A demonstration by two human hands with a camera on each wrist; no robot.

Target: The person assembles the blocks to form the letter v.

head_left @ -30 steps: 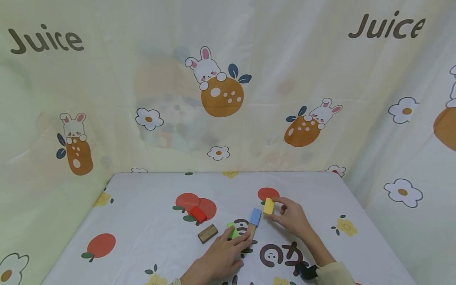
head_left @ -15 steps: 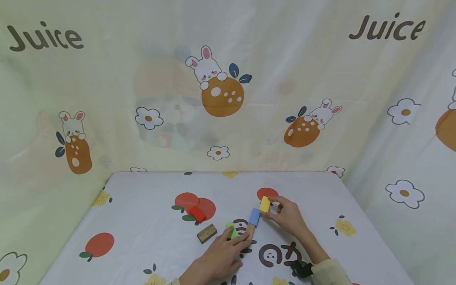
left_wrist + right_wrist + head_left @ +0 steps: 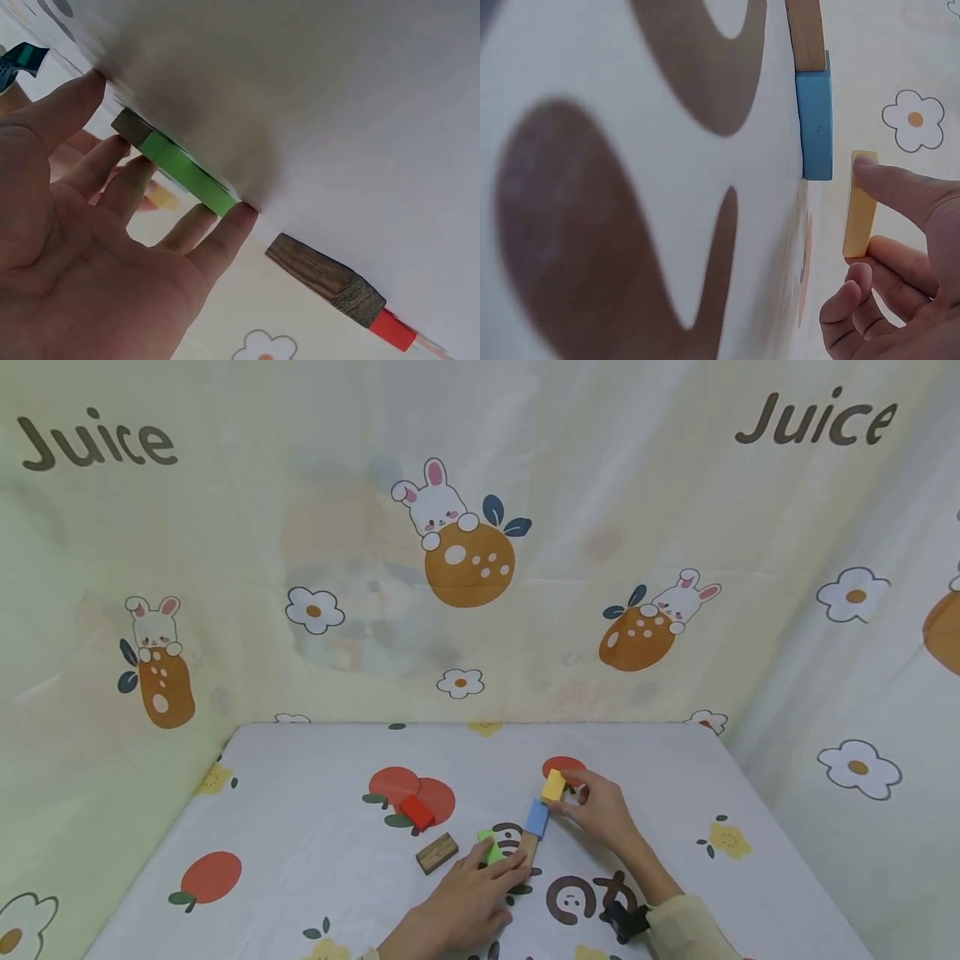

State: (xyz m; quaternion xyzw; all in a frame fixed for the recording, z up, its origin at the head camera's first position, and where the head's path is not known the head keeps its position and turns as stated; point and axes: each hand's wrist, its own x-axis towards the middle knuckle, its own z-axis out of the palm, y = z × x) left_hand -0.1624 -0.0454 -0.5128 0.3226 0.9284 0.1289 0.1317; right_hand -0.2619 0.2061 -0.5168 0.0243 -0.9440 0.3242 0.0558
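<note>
Between thumb and fingers, my right hand (image 3: 600,810) pinches a yellow block (image 3: 553,786); the right wrist view shows the same yellow block (image 3: 861,214) held just beyond the end of the blue block (image 3: 815,124). That blue block (image 3: 537,819) lies end to end with a light wooden block (image 3: 529,848). With fingers spread, my left hand (image 3: 468,897) rests over the near end of the wooden block and beside a green block (image 3: 490,847). Its fingertips are right at the green block (image 3: 187,176) in the left wrist view.
A dark wooden block (image 3: 437,853) lies left of my left hand, with a red block (image 3: 417,812) farther back. A black device (image 3: 624,921) sits at my right wrist. A printed cloth covers the table (image 3: 300,827), and a printed curtain (image 3: 570,485) hangs behind.
My right hand has carried the yellow block left and slightly away, from the right of the blue block to its far end. The left hand has stayed in place.
</note>
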